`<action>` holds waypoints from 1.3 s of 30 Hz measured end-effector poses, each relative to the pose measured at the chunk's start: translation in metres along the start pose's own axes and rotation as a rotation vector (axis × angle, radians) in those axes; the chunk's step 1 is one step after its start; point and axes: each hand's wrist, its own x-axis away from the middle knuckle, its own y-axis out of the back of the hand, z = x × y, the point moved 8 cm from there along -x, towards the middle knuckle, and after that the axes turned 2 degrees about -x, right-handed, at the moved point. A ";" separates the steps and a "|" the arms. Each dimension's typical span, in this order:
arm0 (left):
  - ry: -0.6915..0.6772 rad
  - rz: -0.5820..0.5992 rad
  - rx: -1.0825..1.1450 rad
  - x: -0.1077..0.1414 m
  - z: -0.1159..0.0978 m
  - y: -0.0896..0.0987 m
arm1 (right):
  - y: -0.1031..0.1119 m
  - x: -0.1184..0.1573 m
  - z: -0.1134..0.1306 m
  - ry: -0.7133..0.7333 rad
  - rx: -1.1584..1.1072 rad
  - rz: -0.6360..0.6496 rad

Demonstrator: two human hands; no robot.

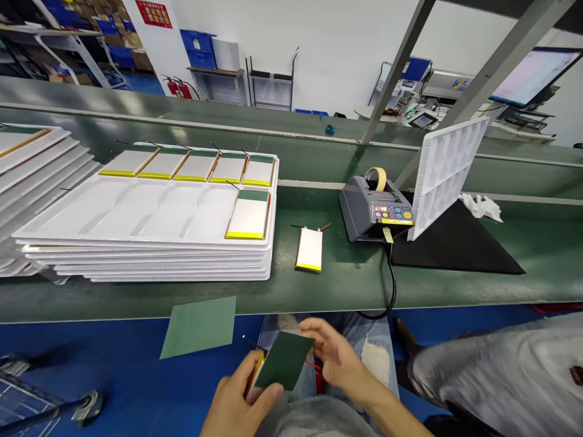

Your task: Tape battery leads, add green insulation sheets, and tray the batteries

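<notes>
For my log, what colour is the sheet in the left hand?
The sheet is dark green, in the head view.

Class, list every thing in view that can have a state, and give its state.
Left hand, closed on battery
Right hand, open, fingers slightly curled
Held battery, mostly covered by green sheet
Loose battery, lying flat
Overhanging sheet, partly past bench edge
Top tray, partly filled, six batteries
Upright tray, tilted
Tape dispenser, display lit, tape strip protruding
Monitor, lit
Cloth, crumpled
</notes>
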 end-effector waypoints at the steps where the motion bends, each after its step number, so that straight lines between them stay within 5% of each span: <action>1: -0.018 0.038 -0.042 -0.003 -0.008 -0.004 | 0.007 0.000 0.014 0.054 0.117 -0.052; 5: -0.042 0.223 -0.104 -0.009 -0.033 -0.023 | 0.017 0.007 0.065 0.233 0.657 -0.246; 8: -0.104 0.290 -0.126 -0.005 -0.042 -0.029 | 0.021 0.009 0.073 0.219 0.726 -0.322; 12: -0.245 0.433 -0.230 0.004 -0.042 -0.037 | 0.025 0.002 0.035 -0.040 0.331 -0.243; 17: -0.400 0.413 -0.294 0.005 -0.048 -0.032 | 0.002 0.002 -0.015 -0.316 -0.194 -0.035; 22: -0.340 0.482 -0.234 0.000 -0.055 -0.031 | -0.008 0.007 -0.028 -0.412 -0.344 0.030; 26: -0.312 0.510 -0.248 -0.002 -0.057 -0.032 | -0.018 0.005 -0.019 -0.313 -0.387 0.050; 33: -0.335 0.332 -0.169 -0.004 -0.066 -0.017 | -0.034 -0.002 -0.019 -0.213 -0.391 0.010; 39: -0.351 0.133 -0.173 -0.010 -0.082 -0.008 | 0.002 0.006 0.066 0.268 0.185 -0.151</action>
